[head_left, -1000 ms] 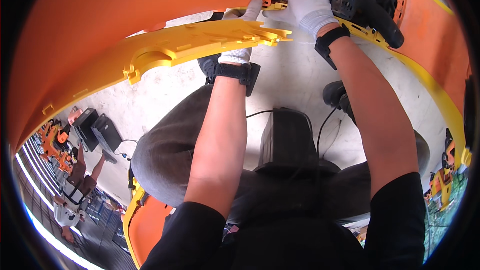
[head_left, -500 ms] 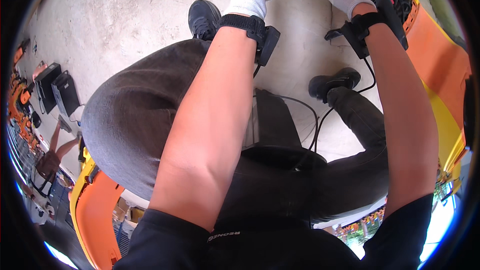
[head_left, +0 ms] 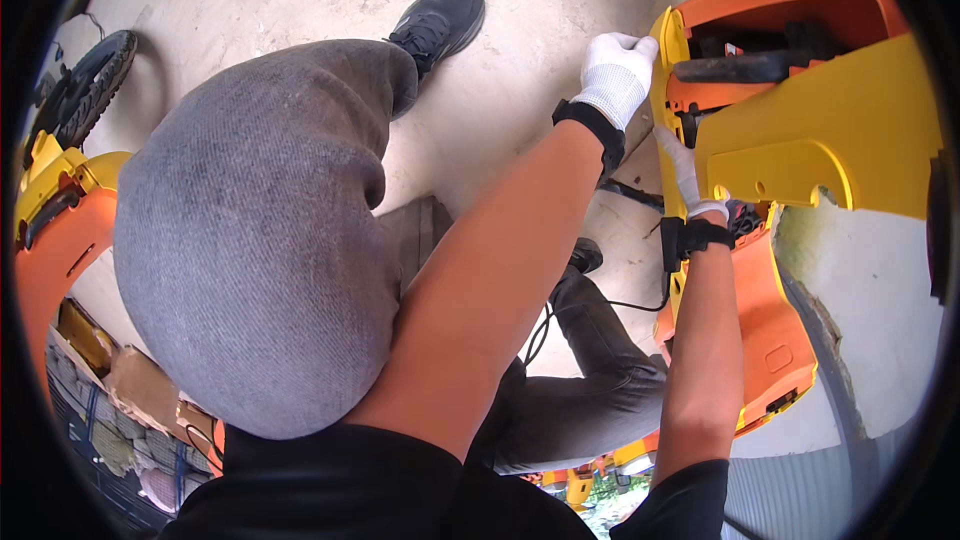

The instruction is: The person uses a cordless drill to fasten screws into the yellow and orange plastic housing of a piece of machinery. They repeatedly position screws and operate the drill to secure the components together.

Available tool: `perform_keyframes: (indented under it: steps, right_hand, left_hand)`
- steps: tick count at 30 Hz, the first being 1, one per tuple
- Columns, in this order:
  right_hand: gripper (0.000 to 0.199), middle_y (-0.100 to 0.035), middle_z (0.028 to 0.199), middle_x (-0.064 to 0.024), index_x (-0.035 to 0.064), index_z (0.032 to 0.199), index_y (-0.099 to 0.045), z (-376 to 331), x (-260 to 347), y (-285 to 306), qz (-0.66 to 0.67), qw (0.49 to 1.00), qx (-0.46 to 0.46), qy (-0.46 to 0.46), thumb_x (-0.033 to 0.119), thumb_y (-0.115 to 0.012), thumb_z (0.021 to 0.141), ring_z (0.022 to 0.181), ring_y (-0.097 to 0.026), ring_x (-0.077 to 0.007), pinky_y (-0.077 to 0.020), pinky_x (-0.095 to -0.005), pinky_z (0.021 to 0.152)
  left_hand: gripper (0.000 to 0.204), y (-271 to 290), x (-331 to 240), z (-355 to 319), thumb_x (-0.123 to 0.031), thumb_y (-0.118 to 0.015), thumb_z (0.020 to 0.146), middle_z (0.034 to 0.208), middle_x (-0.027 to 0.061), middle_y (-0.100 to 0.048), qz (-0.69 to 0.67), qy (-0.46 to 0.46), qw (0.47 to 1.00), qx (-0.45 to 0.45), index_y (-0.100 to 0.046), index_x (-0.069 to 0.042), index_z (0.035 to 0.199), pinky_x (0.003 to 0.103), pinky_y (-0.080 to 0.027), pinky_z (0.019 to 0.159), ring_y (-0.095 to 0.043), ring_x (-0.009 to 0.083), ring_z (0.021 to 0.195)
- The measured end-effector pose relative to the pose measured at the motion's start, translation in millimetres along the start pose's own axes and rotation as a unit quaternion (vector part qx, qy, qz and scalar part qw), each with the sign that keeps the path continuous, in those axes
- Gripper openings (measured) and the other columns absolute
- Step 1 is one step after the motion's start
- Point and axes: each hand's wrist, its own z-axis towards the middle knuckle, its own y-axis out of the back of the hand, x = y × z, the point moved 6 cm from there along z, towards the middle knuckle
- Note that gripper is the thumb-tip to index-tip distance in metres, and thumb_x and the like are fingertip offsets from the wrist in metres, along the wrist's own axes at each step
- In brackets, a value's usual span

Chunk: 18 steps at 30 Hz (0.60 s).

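An orange and yellow vehicle body [head_left: 790, 340] stands at my right. Along its near side runs a long, narrow yellow trim panel [head_left: 668, 90]. My left hand [head_left: 615, 73], in a white knit glove, has its fingers curled at the upper part of this panel, thumb against the edge. Lower down, my right hand [head_left: 684, 172], gloved too, lies along the panel with its visible fingers stretched out. A broad yellow panel [head_left: 840, 120] on the body is just to its right. Black straps with small boxes circle both wrists.
A black tyre [head_left: 100, 85] and another orange and yellow body [head_left: 65, 240] are at the left. Cardboard boxes [head_left: 145, 385] sit at the lower left. A black cable [head_left: 625, 307] runs to my right wrist. My knee [head_left: 260, 240] fills the left middle.
My view has swung to the right. Both hands, earlier at the top with the right at a yellow piece, are now at the vehicle's side, left hand at the trim panel's edge.
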Motion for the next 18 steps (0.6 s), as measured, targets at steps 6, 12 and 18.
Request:
perform_keyframes:
  steps: [6, 12, 18]
  right_hand:
    - [0.085, -0.057, 0.120, -0.0164, 0.0010, 0.135, -0.044, 0.5, 26.2, 18.1, 0.042, 0.998, -0.031, 0.024, 0.027, -0.088, 0.067, 0.109, -0.055, -0.0308, -0.0447, -0.0392, 0.095]
    - [0.080, -0.055, 0.117, -0.0197, 0.0002, 0.130, -0.048, 2.6, 39.3, 23.2, 0.055, 0.992, -0.077, 0.084, 0.027, -0.089, 0.065, 0.106, -0.057, -0.0337, -0.0472, -0.0443, 0.092]
    - [0.087, -0.054, 0.121, -0.0247, 0.0003, 0.132, -0.046, 5.7, 39.0, 19.3, -0.024, 0.994, -0.081, 0.071, 0.038, -0.088, 0.065, 0.108, -0.057, -0.0407, -0.0470, -0.0483, 0.093]
  left_hand:
    - [0.035, 2.2, -20.2, 1.9, -0.027, -0.065, 0.094, 0.080, 0.0067, -0.066, 0.010, -0.040, 0.998, 0.057, -0.069, 0.003, 0.111, 0.028, -0.049, 0.063, -0.057, 0.0119, 0.065]
    - [0.037, 4.2, -56.8, 7.6, -0.022, -0.065, 0.091, 0.110, 0.0201, -0.070, 0.054, -0.112, 0.990, 0.065, -0.066, 0.005, 0.115, 0.033, -0.050, 0.093, -0.066, 0.0256, 0.104]
    - [0.033, 17.7, -60.6, 12.0, -0.014, -0.062, 0.089, 0.109, 0.0180, -0.071, 0.091, -0.154, 0.983, 0.042, -0.066, 0.004, 0.116, 0.031, -0.052, 0.089, -0.067, 0.0239, 0.099]
